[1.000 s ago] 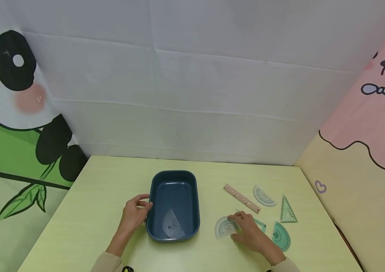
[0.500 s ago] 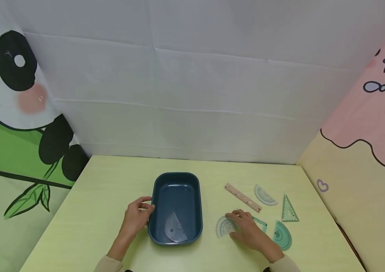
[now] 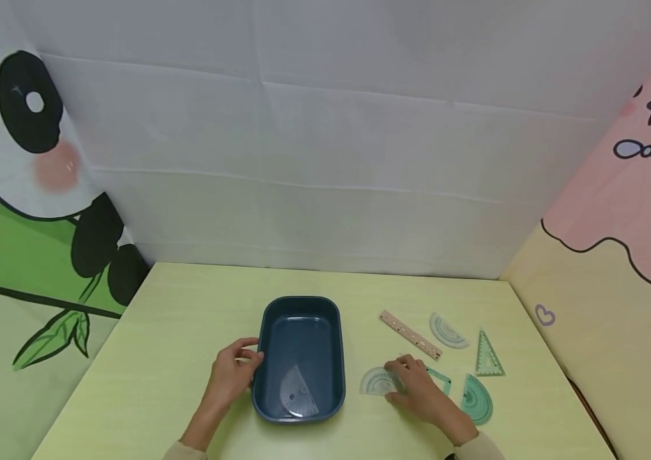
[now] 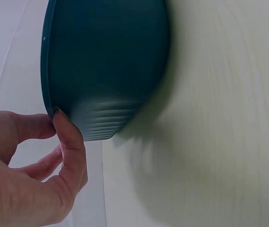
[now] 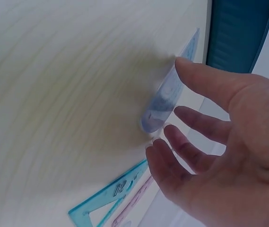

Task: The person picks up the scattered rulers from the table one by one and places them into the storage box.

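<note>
My left hand (image 3: 232,374) pinches the left rim of a dark blue plastic tub (image 3: 302,338), thumb and forefinger meeting on the edge in the left wrist view. A clear protractor (image 3: 299,393) lies inside, near the tub's front end. To the right of the tub, my right hand (image 3: 420,393) grips another clear protractor (image 3: 377,381) at its right part, fingers curled at the far side and thumb at the near side. The hand partly covers it. In the right wrist view this protractor (image 5: 165,101) shows between thumb and fingers. A teal set square (image 3: 441,381) is half hidden behind that hand.
Beyond the right hand lie a pinkish ruler (image 3: 410,334) and a clear protractor (image 3: 448,331). Farther right are a green set square (image 3: 489,358) and a green protractor (image 3: 477,399). A white cloth wall (image 3: 325,211) rises behind the table (image 3: 204,294).
The tub has shifted slightly toward me and to the right with my left hand on it. Under my right hand the clear protractor has turned, so its straight edge lies more level.
</note>
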`<state>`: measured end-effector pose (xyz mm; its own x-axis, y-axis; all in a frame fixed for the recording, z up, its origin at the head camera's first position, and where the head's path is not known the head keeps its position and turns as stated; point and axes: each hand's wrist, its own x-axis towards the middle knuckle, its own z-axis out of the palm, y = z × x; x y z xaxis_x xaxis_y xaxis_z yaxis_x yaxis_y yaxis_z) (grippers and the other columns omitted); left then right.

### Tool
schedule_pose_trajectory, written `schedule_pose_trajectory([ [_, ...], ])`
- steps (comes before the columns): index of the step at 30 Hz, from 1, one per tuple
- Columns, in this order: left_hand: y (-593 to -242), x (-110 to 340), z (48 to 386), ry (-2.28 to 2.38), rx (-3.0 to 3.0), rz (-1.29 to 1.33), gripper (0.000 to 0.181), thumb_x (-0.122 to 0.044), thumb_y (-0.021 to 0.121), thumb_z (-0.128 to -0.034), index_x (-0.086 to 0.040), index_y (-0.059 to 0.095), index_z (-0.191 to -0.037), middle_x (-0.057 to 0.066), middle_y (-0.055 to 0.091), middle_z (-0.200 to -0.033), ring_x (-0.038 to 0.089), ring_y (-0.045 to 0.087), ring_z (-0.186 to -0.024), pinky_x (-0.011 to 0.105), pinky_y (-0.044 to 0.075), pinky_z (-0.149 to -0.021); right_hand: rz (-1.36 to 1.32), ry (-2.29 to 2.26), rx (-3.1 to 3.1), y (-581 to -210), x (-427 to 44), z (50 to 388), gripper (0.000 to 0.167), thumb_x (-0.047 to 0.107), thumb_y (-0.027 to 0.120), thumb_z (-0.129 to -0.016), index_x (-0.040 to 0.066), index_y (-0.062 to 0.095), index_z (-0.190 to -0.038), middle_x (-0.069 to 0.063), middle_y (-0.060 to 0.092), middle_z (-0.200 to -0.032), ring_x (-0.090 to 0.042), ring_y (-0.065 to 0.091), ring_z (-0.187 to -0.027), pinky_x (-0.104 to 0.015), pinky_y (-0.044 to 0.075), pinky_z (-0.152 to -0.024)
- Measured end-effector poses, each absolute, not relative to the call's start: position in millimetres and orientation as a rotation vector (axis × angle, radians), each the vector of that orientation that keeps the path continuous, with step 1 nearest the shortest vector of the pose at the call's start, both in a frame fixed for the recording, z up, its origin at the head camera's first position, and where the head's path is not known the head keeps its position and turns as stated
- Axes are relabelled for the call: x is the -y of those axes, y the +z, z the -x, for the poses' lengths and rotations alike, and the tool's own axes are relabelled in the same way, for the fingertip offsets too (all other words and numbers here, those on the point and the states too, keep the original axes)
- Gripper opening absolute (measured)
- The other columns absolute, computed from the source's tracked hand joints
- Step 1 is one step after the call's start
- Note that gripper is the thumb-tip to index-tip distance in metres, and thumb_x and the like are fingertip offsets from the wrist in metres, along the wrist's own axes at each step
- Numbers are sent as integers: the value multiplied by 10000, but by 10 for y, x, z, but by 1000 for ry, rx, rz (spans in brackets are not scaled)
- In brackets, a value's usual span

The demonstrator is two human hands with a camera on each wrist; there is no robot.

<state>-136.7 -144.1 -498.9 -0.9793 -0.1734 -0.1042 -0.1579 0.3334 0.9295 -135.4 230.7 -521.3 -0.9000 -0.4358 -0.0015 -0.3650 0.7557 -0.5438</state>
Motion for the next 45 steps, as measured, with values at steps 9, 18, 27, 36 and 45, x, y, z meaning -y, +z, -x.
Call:
schedule_pose_trajectory([
  [9, -4999, 1408, 1303, -1821, 2536, -341, 341, -42, 678, -953, 40, 640, -1281, 126, 658, -932, 201, 621, -674, 305, 521, -515, 525, -910, -2825, -5177, -2283, 1346, 475, 129, 853, -834, -20, 612, -1215, -154, 557, -1197, -337, 531, -1120, -560, 475, -943],
  [18, -5017, 1377, 1256, -1818, 2529, -340, 337, -34, 688, -944, 31, 650, -1273, 107, 660, -905, 174, 600, -652, 311, 519, -503, 404, -966, -2833, -5227, -2278, 1373, 420, 81, 852, -824, -6, 613, -1157, -111, 611, -1104, -230, 571, -1009, -457, 511, -883],
  [27, -5019, 1358, 1213, -1804, 2555, -340, 339, -62, 688, -961, 29, 644, -1285, 101, 665, -923, 199, 607, -657, 323, 524, -501, 400, -1095, -2822, -5261, -2309, 1395, 324, -9, 821, -825, -18, 637, -1092, -63, 586, -934, -195, 531, -838, -291, 495, -720],
  [36, -5048, 1337, 1192, -1808, 2555, -355, 338, -73, 689, -964, 15, 647, -1287, 95, 662, -926, 197, 601, -654, 330, 527, -505, 378, -1138, -2821, -5267, -2358, 1421, 263, 9, 811, -842, 6, 689, -1076, -78, 636, -907, -193, 612, -801, -314, 536, -707],
  [45, -5045, 1324, 1167, -1807, 2552, -346, 339, -67, 687, -964, 28, 643, -1286, 101, 664, -927, 206, 610, -654, 326, 521, -496, 319, -1150, -2812, -5248, -2398, 1429, 175, 9, 790, -861, 17, 697, -1008, -50, 698, -892, -172, 660, -769, -306, 550, -688],
])
